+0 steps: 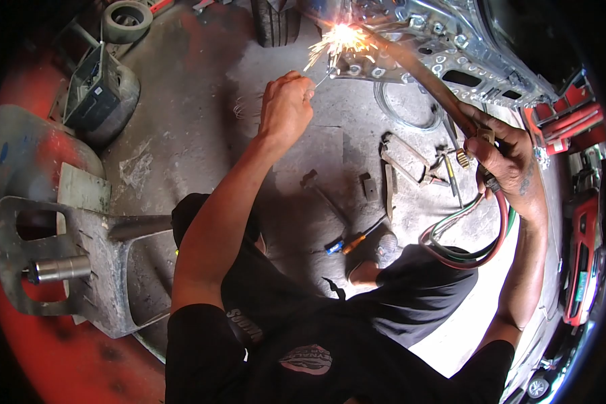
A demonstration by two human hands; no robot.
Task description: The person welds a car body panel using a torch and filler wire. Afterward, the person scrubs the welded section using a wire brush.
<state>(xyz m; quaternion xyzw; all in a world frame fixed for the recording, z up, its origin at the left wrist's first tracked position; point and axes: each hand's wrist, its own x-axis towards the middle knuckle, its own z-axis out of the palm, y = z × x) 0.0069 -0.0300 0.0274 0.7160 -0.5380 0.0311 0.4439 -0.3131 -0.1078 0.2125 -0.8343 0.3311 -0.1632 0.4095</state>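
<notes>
My right hand is wrapped round the handle of a gas welding torch, whose long tube reaches up and left to the metal panel. Red and green hoses hang from its rear end. At the tip, a bright flame with flying sparks hides the spot being heated. My left hand pinches a thin wire rod that points up toward the sparks. The bare metal car panel, pierced with several holes, stands at the top.
On the floor lie a wire coil, a clamp-like metal frame, a hammer and screwdrivers. A worn plastic chair stands left, near a black crate and a tire. Red toolboxes sit at right.
</notes>
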